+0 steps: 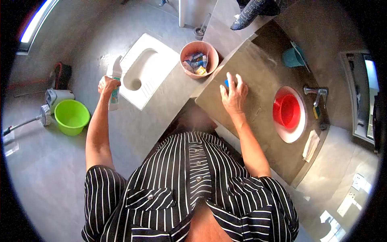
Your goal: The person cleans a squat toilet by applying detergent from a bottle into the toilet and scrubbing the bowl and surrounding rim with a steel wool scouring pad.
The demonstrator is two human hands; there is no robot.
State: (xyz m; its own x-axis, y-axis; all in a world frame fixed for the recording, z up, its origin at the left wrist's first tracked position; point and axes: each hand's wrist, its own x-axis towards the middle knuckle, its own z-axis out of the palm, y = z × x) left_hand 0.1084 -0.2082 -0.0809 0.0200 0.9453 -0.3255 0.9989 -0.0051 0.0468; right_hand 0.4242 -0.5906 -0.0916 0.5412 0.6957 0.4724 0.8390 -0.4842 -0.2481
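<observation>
My left hand [108,85] is wrapped round a white spray bottle [114,94] with a green label, held upright beside the white squat toilet [150,68]. Over the brown-grey counter [258,68], my right hand [235,94] has its fingers spread and bent. A small blue item [226,83] shows between its thumb and fingers, mostly hidden under the hand. Just left of the counter's edge stands a pink bin [214,51] with wrappers inside.
A red basin [288,111] sits in the white sink, below a metal faucet [316,91]. A white cloth [311,146] lies near the counter's edge. At the left are a green basin [71,117] and a long-handled brush [44,115]. Dark boots [254,15] stand at the top.
</observation>
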